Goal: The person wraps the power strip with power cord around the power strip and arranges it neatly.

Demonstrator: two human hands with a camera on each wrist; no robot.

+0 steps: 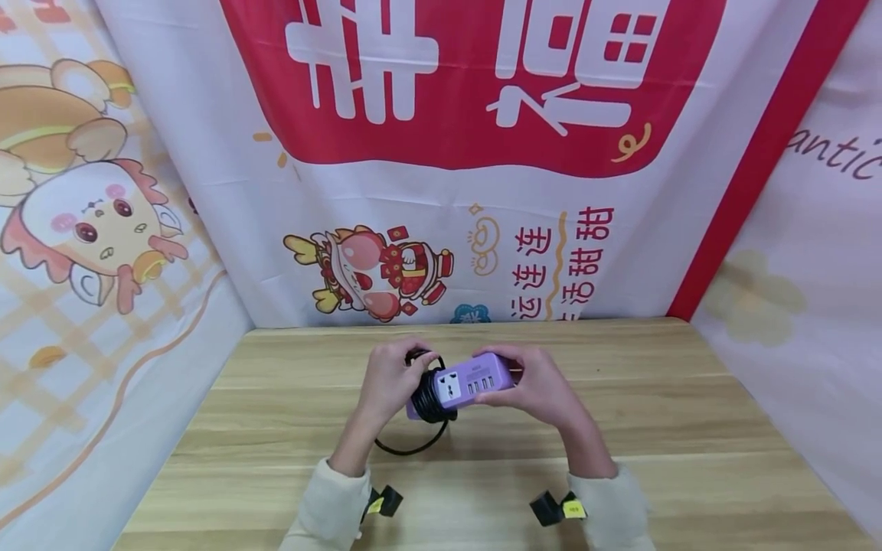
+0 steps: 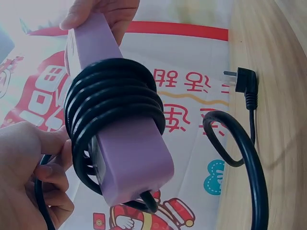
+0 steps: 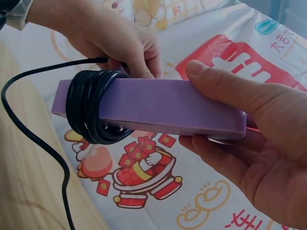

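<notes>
A purple power strip (image 1: 475, 380) with a socket and several USB ports is held up above the wooden table. Its black cord (image 2: 115, 93) is wound in several loops round one end of the strip. My right hand (image 1: 540, 386) grips the other end, thumb on one side and fingers on the opposite side. With thumb and fingers, my left hand (image 2: 33, 172) pinches the cord beside the loops. A loose length of cord (image 3: 36, 134) hangs below the strip, and the plug (image 2: 246, 82) shows in the left wrist view over the table.
The wooden table (image 1: 289, 459) reaches to a white and red printed cloth (image 1: 441, 191) hanging behind it. Printed cloths also hang at the left (image 1: 138, 367) and right (image 1: 779, 383). Black wrist devices with yellow labels sit at both cuffs.
</notes>
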